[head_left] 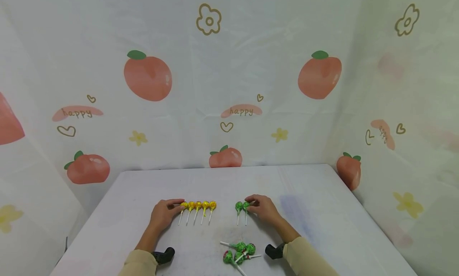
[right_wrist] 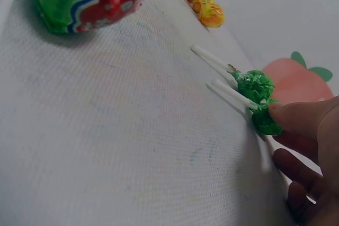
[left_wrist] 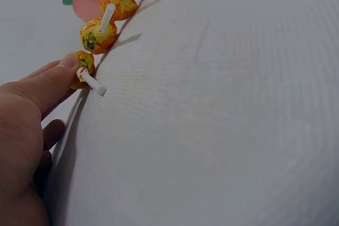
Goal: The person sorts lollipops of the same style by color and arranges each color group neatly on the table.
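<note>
Several yellow lollipops (head_left: 198, 205) lie side by side in a row, their white sticks toward me. My left hand (head_left: 163, 215) is at the row's left end, where thumb and fingers pinch the wrapped head of the end yellow lollipop (left_wrist: 87, 63). To the right, two green lollipops (head_left: 239, 206) lie close together, sticks also toward me. My right hand (head_left: 264, 209) pinches the head of the right-hand green lollipop (right_wrist: 266, 119) between thumb and finger; its neighbour (right_wrist: 255, 84) touches it.
Nearer to me, a loose pile of green lollipops (head_left: 239, 247) lies with sticks pointing different ways; some wrappers show red. The white table (head_left: 201, 182) ends at a fruit-printed backdrop (head_left: 233, 68). Black straps with camera mounts (head_left: 165, 255) sit on both wrists.
</note>
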Tool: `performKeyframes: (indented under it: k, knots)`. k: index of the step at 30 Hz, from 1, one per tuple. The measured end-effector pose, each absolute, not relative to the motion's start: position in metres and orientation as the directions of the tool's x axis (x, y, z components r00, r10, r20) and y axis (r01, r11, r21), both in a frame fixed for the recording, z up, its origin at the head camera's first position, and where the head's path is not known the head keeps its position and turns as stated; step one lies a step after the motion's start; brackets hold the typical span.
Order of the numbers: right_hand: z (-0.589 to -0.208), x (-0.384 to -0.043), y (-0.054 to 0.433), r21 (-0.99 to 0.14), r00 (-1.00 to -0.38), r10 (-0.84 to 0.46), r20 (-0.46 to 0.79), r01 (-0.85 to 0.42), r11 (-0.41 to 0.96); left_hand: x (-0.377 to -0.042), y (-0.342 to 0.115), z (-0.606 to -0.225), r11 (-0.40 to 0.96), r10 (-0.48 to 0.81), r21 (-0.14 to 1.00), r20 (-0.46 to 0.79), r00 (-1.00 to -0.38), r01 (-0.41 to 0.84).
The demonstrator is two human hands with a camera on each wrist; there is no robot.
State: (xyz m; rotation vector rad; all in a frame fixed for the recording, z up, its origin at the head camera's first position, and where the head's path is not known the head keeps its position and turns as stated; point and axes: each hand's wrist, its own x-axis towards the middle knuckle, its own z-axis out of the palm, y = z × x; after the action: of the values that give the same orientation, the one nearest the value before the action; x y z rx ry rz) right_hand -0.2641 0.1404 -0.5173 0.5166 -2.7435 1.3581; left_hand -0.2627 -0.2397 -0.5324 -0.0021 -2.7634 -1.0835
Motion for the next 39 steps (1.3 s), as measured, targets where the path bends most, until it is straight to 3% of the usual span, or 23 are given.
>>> performKeyframes:
  k: [10, 17, 27, 39]
  knots:
    - [-0.514, -0.262, 0.14, -0.775, -0.946, -0.27, 0.179, -0.304, 0.555, -0.261, -0.238, -0.53, 0.737, -0.064, 0.674, 0.153, -0.986, 0.057]
    - [-0.512, -0.262, 0.141, -0.809, -0.969, -0.18, 0.168, -0.239, 0.536, -0.26, -0.236, -0.527, 0.734, -0.066, 0.677, 0.146, -0.987, 0.051]
    - [-0.495, -0.248, 0.13, -0.812, -0.945, -0.155, 0.288, -0.327, 0.484, -0.26, -0.238, -0.529, 0.742, -0.067, 0.668, 0.15, -0.986, 0.052]
    - [-0.485, -0.222, 0.128, -0.807, -0.927, -0.305, 0.217, -0.346, 0.478, -0.261, -0.238, -0.532, 0.743, -0.069, 0.666, 0.173, -0.982, 0.066]
